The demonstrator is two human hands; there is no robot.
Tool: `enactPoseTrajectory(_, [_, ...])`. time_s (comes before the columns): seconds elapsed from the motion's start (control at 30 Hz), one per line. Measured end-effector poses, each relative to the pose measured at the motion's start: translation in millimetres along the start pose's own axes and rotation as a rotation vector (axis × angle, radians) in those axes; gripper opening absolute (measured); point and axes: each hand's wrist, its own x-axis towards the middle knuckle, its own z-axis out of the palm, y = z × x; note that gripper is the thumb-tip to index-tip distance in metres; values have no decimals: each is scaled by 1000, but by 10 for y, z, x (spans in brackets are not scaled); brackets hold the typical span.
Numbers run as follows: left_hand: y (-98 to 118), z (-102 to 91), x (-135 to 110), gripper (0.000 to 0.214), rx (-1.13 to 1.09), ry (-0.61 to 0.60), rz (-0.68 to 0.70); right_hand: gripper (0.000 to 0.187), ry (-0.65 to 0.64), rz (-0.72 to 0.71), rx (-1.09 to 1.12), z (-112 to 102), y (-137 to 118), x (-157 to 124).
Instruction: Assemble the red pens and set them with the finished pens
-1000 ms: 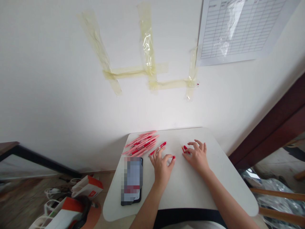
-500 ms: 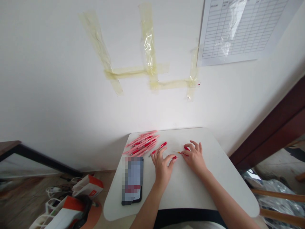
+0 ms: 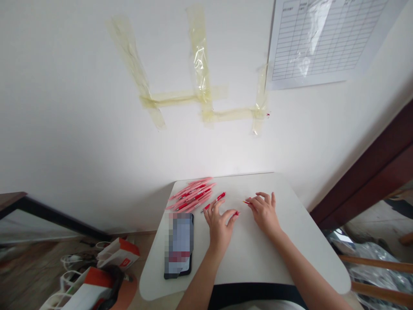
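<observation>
A person sat at a small white table [image 3: 290,241] pushed against a white wall [image 3: 80,129], both bare forearms stretched out over the top. The left hand [image 3: 219,226] lay near the middle of the table with its outer fingers spread and lightly bent, while thumb and forefinger closed on a small red piece [image 3: 236,213] at their tips. Just right of it, and apart from it, the right hand [image 3: 264,213] had its fingers curled inward, pinching a thin part [image 3: 246,202] whose orange-red end poked out to the left. What lay deeper in that grip could not be made out.

A single red pen [image 3: 214,201] lay slantwise on the table just beyond the left hand's fingertips, not touched by them. Farther left, at the far left corner, a pile [image 3: 191,194] of pink and red pens fanned out. Near the left edge sat a dark phone [image 3: 178,245], its screen blurred.

On the wall above hung strips of yellowed tape [image 3: 198,64] – some upright, some crossing – and, at the upper right, a ruled chart [image 3: 322,38] under glossy film. On the floor to the left lay white and orange boxes [image 3: 118,254].
</observation>
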Motion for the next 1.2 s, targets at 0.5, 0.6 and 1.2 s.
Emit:
enactPoseTrajectory(0.5, [24, -20, 17, 7, -1, 27, 7, 22, 135, 335, 630, -124, -13, 55])
enactPoseTrajectory(0.6, [12, 3, 13, 4, -4, 34, 12, 26, 143, 425, 814, -153, -33, 84])
enactPoseTrajectory(1.2, [-39, 78, -14, 2, 8, 33, 73, 63, 67, 468, 914, -155, -103, 103])
